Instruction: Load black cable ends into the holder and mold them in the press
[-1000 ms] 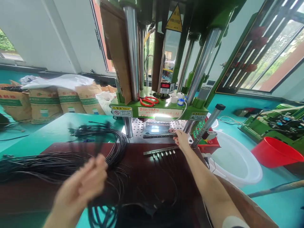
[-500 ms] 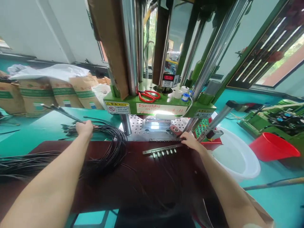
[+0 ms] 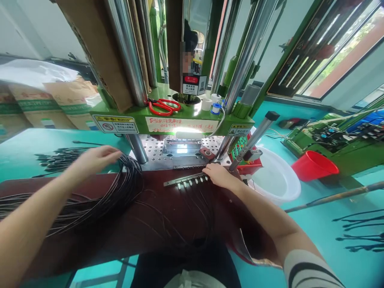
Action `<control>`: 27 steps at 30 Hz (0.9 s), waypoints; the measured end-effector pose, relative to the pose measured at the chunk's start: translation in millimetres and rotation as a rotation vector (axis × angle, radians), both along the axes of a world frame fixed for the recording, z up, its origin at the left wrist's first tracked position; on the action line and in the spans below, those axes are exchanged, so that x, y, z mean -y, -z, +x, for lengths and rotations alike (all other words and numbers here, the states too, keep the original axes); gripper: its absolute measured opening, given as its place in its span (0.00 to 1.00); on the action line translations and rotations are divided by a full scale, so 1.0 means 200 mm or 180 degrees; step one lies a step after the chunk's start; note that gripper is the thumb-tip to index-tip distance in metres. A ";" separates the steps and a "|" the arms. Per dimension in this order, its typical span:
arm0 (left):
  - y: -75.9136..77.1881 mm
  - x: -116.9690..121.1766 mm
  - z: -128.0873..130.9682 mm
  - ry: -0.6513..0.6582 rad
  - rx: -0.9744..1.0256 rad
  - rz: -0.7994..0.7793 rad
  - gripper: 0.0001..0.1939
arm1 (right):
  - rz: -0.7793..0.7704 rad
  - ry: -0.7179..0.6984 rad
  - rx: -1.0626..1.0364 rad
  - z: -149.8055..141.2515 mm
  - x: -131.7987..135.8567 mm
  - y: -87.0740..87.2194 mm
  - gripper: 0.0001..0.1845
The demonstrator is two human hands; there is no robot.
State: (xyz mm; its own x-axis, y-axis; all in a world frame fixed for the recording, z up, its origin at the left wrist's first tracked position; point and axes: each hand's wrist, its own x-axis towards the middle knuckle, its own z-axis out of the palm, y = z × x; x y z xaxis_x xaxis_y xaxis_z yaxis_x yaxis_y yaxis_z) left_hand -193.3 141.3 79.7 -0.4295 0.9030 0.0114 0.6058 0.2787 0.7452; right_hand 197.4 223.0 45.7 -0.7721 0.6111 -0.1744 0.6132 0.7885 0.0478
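Note:
My left hand [image 3: 91,159] hovers palm down with fingers stretched out, just above a thick bundle of black cables [image 3: 120,188] lying on the dark red mat [image 3: 156,224]. It holds nothing. My right hand [image 3: 218,175] rests at the right end of a metal fixture bar [image 3: 184,181] that carries several cable plugs, fingers curled down onto it. Behind the bar is the perforated steel bed [image 3: 153,154] of a green press machine [image 3: 168,120].
Red scissors [image 3: 163,106] and tape rolls [image 3: 210,105] lie on the machine's green shelf. A white basin [image 3: 274,178] and a red bucket [image 3: 313,165] stand at the right. Paper sacks [image 3: 54,106] are stacked at the back left. More black cables [image 3: 360,230] lie at the far right.
My left hand let go of the cable ends it was holding out to the left and now hovers open over the bundle. My right hand slid from the far bar to the near fixture bar.

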 end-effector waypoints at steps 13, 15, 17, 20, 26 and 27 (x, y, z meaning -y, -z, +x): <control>0.30 0.38 1.11 0.0532 0.3289 -0.0429 0.31 | -0.0180 0.1023 -0.0148 -0.04 -0.14 -0.26 0.17; 0.29 0.32 1.17 0.0321 0.4008 -0.0615 0.26 | -0.0139 0.1151 -0.0372 -0.04 -0.19 -0.28 0.17; 0.26 0.25 1.22 0.0553 0.4553 -0.0893 0.23 | -0.0164 0.1248 -0.0568 -0.05 -0.24 -0.29 0.16; 0.23 0.14 1.27 0.1130 0.4864 -0.1024 0.21 | -0.0258 0.1353 -0.0787 -0.09 -0.32 -0.30 0.17; 0.25 -0.08 1.28 0.0870 0.4413 -0.1052 0.13 | -0.0393 0.1594 -0.1048 -0.19 -0.47 -0.21 0.13; 0.25 -0.11 1.27 0.0779 0.4343 -0.1051 0.11 | -0.0394 0.1636 -0.1094 -0.21 -0.49 -0.20 0.11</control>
